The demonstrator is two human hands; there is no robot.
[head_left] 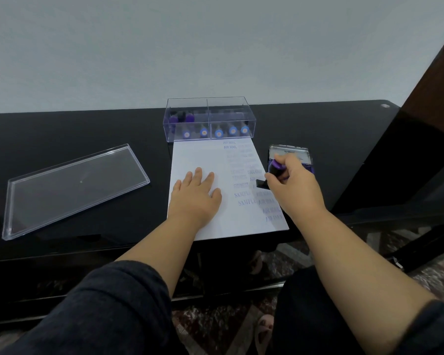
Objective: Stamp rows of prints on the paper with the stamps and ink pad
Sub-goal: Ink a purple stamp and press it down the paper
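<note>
A: Left hand [195,194]?
B: Flat, fingers straight, pressing the white paper sheet [203,221] on the black table [62,129].
A: Right hand [294,184]?
B: Fingers curled round a purple-handled black stamp [273,174], at the sheet's right edge, by the open ink pad [292,153]. Spare stamps stay in the clear plastic box [208,121]; its clear lid [75,188] lies left.
</note>
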